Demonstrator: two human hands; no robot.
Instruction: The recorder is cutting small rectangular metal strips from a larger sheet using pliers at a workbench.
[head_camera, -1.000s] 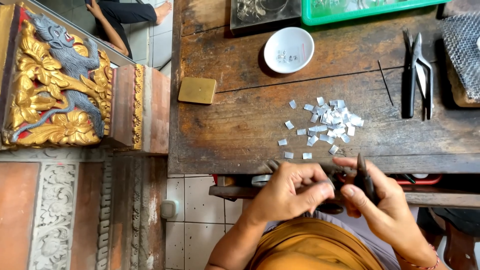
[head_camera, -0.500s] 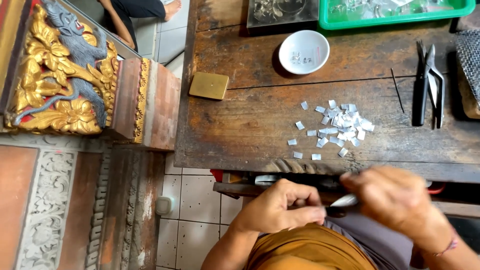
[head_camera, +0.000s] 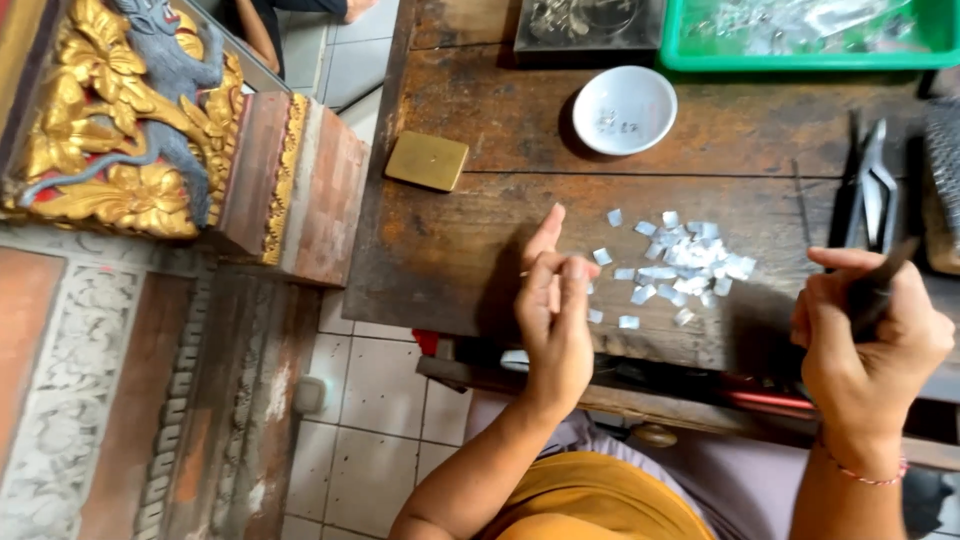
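From my head camera, my left hand (head_camera: 553, 310) hovers over the worn, scratched wooden table (head_camera: 470, 250), fingers half curled, pinching something too small to tell. My right hand (head_camera: 868, 335) is closed around a dark slim tool (head_camera: 878, 275). Small flat pale chips (head_camera: 680, 262) lie scattered between my hands, near a round white bowl (head_camera: 624, 109) and a squarish brass block (head_camera: 427, 161). Half a second ago my hands met below the table edge; now they are raised and well apart.
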